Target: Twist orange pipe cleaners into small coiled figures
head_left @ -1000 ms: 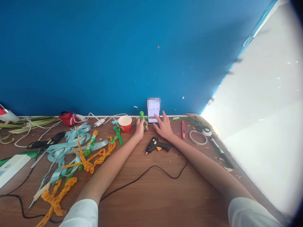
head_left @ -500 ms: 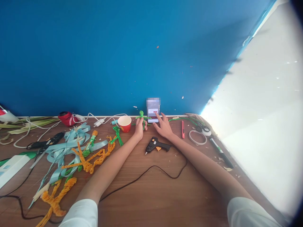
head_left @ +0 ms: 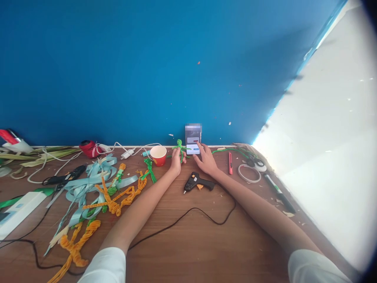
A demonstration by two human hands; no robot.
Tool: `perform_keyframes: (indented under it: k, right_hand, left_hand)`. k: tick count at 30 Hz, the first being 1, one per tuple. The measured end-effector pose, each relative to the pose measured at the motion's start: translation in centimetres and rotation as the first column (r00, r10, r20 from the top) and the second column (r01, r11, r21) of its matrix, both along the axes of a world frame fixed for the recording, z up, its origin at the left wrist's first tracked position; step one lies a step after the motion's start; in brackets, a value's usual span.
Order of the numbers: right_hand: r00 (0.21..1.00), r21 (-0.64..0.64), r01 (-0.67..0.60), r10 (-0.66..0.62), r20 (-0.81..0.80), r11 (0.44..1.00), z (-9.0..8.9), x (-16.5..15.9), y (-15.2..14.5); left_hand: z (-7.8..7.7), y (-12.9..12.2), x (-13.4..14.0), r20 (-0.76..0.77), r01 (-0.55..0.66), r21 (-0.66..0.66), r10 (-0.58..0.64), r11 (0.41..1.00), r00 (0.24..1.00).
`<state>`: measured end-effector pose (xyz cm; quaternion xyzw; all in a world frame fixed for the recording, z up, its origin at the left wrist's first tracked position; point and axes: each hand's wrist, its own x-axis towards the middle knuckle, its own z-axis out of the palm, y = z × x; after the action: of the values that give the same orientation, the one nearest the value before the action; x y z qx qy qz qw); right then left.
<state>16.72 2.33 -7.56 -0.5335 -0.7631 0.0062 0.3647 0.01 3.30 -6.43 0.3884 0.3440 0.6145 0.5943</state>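
Note:
My left hand [head_left: 176,160] is closed around a green pipe-cleaner figure [head_left: 179,144], whose head and arms stick out above the fingers. My right hand [head_left: 205,159] has its fingers spread, the index finger reaching to the screen of a phone [head_left: 193,137] propped upright against the blue wall. Light pop-up boxes show on the screen; its top is blurred out. Just in front of the hands lies a black glue gun [head_left: 198,183], its nozzle pointing left. A red paper cup [head_left: 159,156] stands to the left of my left hand.
Orange pipe-cleaner figures [head_left: 77,247] and a tangle of light-blue ribbon [head_left: 100,173] cover the left side. A red cutter knife [head_left: 230,163], a white cable loop [head_left: 249,173] and a marker [head_left: 279,192] lie to the right. A black cord [head_left: 173,223] crosses the table.
The whole view has shifted slightly, moving things a little to the right. The boxes on the phone screen look different. Both hands stay in nearly the same place beside the phone.

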Motion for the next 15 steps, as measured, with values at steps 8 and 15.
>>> perform_keyframes:
  k: [8,15]
  right_hand:
    - [0.996,0.154,-0.036,0.047,-0.073,0.987,-0.9,0.9,0.1]
    - [0.991,0.159,-0.041,0.06,-0.12,0.986,-2.4,1.7,1.5]
  left_hand:
    - [-0.2,-0.4,0.6,-0.061,-0.169,-0.067,0.165,0.983,0.984]
    - [-0.3,-1.2,0.4,-0.176,-0.341,-0.082,0.323,0.936,0.93]
